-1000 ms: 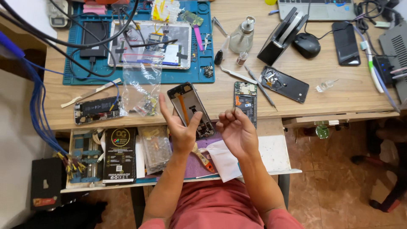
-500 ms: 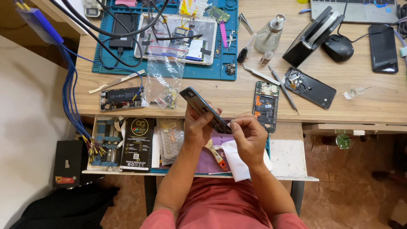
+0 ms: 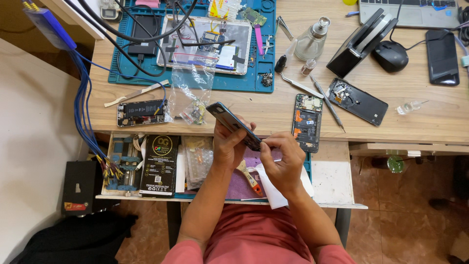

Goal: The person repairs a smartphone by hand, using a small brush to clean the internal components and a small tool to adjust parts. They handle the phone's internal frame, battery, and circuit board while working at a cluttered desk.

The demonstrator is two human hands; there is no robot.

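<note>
Two hands of yours meet over the open drawer [image 3: 332,181], left hand [image 3: 228,146] gripping a dark phone frame [image 3: 233,125] tilted edge-up above the bench [image 3: 273,115] front, right hand [image 3: 282,159] pinching its lower end, opened phone [image 3: 307,116] lying just beside, tweezers [image 3: 300,86] farther back.

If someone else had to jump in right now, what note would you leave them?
Left hand: holds the phone frame tilted on edge, above the desk's front edge.
Right hand: fingertips pinch at the frame's lower end; what they grip is too small to tell.
Nearby: an opened phone and tweezers lie on the desk; a small brush rests in the drawer.
Done: frame lifted off the desk.
Left: the work at its lower end.
</note>
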